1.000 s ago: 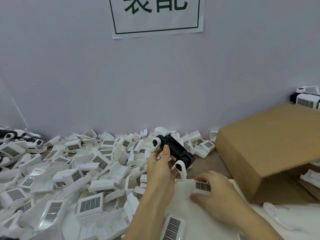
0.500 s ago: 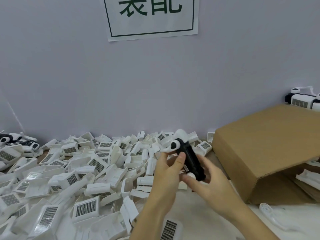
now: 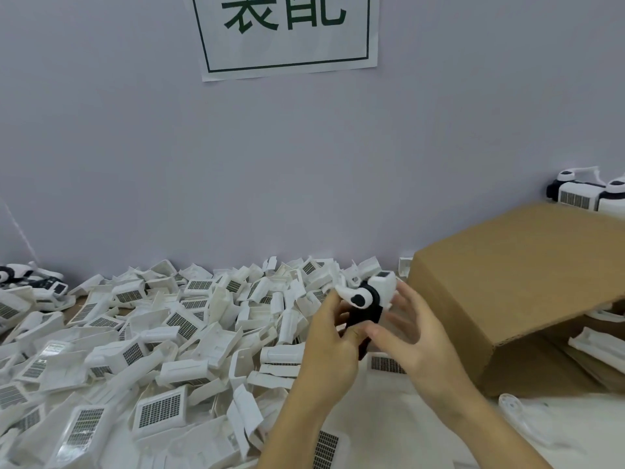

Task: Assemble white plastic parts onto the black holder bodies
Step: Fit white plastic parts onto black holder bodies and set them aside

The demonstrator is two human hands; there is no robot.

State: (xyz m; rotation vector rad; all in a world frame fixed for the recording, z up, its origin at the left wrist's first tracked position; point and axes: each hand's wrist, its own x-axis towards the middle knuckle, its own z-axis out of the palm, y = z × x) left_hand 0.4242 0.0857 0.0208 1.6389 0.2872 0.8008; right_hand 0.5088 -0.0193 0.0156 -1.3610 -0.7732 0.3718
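My left hand (image 3: 328,336) grips a black holder body (image 3: 367,314) from the left and holds it nearly upright above the table. A white arm with a round black cap (image 3: 355,296) sticks out at its top. A white plastic part with a small dark panel (image 3: 385,286) sits against the holder's top right side. My right hand (image 3: 416,340) is beside it with fingers spread. Its thumb touches the lower part of the black body, and its fingertips are close to the white part.
A big pile of loose white parts (image 3: 169,333) covers the table's left and middle. A tipped cardboard box (image 3: 507,282) stands at the right, with assembled units (image 3: 581,194) behind it. More assembled units (image 3: 20,275) lie far left. One white part (image 3: 385,363) lies under my hands.
My right hand lifted a white part from the table and brought it to the holder. My left hand turned the holder from lying across to nearly upright.
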